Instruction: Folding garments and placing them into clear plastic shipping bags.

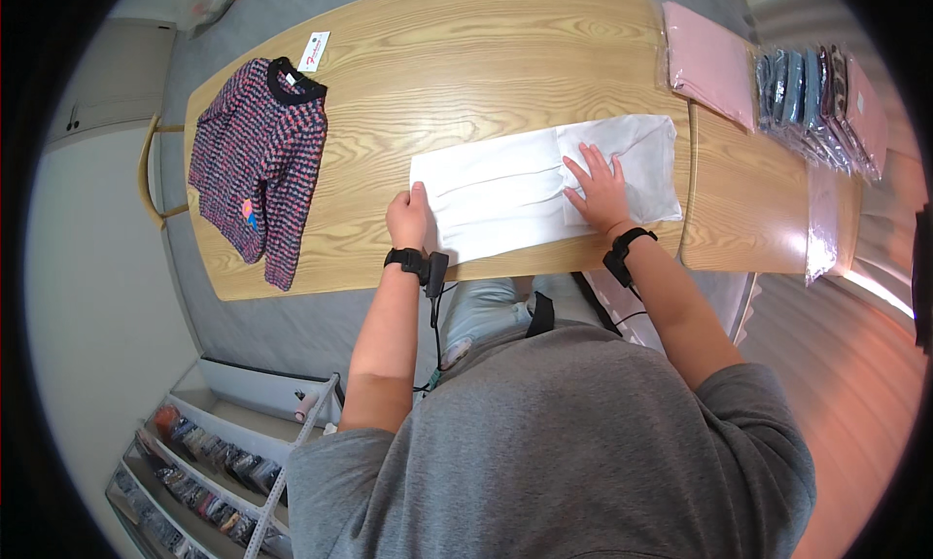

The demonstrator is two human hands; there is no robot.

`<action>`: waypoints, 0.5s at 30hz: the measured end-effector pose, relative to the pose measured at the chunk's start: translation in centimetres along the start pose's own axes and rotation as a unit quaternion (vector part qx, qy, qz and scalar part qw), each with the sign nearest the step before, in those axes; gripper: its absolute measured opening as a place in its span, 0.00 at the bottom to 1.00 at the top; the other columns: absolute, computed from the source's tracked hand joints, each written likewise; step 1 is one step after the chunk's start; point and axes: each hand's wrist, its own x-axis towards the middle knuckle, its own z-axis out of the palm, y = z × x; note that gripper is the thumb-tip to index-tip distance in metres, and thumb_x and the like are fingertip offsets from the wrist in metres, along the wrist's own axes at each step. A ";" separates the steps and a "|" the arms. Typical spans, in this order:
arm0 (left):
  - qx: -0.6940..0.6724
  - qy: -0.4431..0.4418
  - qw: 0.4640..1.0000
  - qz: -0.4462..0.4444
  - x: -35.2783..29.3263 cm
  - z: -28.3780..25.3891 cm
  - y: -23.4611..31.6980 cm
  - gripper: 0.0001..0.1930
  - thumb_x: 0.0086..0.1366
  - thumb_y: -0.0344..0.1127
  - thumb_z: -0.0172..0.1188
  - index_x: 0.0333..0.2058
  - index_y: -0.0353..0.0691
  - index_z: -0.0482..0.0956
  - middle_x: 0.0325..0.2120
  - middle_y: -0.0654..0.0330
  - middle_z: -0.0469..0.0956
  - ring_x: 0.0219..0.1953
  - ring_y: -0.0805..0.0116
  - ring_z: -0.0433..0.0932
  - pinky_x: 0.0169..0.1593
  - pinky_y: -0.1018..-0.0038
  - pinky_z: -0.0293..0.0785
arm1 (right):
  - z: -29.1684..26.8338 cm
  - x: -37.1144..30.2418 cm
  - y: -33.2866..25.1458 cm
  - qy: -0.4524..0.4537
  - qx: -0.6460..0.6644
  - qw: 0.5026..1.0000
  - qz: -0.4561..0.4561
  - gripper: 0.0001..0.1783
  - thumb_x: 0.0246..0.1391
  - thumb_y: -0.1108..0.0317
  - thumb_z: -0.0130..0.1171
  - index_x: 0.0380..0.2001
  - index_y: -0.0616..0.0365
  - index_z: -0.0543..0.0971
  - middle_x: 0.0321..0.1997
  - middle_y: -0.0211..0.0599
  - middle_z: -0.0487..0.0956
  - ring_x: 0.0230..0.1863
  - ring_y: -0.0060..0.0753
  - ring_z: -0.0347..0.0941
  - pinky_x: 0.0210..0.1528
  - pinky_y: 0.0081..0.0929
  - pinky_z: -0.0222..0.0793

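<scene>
A long white cloth, folded into a rough rectangle (496,194), lies across the table in front of me. Its right part is a doubled, lightly wrinkled layer, and a few creases run along its middle. My left hand (407,217) is closed at the cloth's left edge, thumb on top and fingers mostly hidden, gripping that edge. My right hand (601,192) presses flat on the doubled part with its fingers spread. A black strap with a small device sits on each wrist.
A knitted multicolour sweater (258,160) with a black collar lies at the left, near a white tag (315,51). At the right are a pink bagged garment (709,65), a row of bagged clothes (812,97) and a clear bag (822,224). A shelf rack (219,433) stands lower left.
</scene>
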 end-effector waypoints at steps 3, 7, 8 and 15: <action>-0.195 -0.053 0.967 -0.154 -0.3 -0.4 0.8 0.26 0.62 0.52 0.57 0.32 0.27 0.78 0.26 0.57 0.79 0.28 0.64 0.76 0.33 0.69 0.71 | 0.1 -0.3 0.4 -0.006 0.001 1.000 0.013 0.30 0.53 0.48 0.54 0.60 0.35 0.65 0.68 0.34 0.58 0.69 0.39 0.50 0.65 0.57 0.44; -0.276 -0.228 0.908 -0.219 -0.5 -1.2 1.2 0.31 0.61 0.52 0.59 0.51 0.29 0.71 0.44 0.54 0.76 0.43 0.64 0.75 0.46 0.71 0.71 | -0.3 -0.1 0.0 -0.015 0.019 1.000 0.020 0.30 0.53 0.49 0.54 0.60 0.35 0.65 0.68 0.33 0.58 0.69 0.38 0.49 0.65 0.57 0.42; -0.234 -0.231 0.930 -0.164 -0.8 -1.0 1.5 0.29 0.60 0.49 0.61 0.51 0.29 0.71 0.44 0.54 0.76 0.44 0.64 0.75 0.47 0.70 0.70 | -0.6 0.0 -0.3 -0.015 0.018 0.999 0.024 0.30 0.53 0.49 0.54 0.60 0.35 0.65 0.68 0.33 0.58 0.69 0.38 0.49 0.65 0.57 0.42; -0.177 -0.220 0.952 -0.121 -1.4 -0.6 2.7 0.25 0.60 0.44 0.62 0.48 0.27 0.72 0.40 0.56 0.77 0.39 0.66 0.75 0.42 0.71 0.71 | -1.4 1.0 -6.7 0.031 0.010 0.997 0.075 0.31 0.53 0.53 0.55 0.61 0.40 0.65 0.67 0.38 0.58 0.69 0.39 0.50 0.63 0.57 0.44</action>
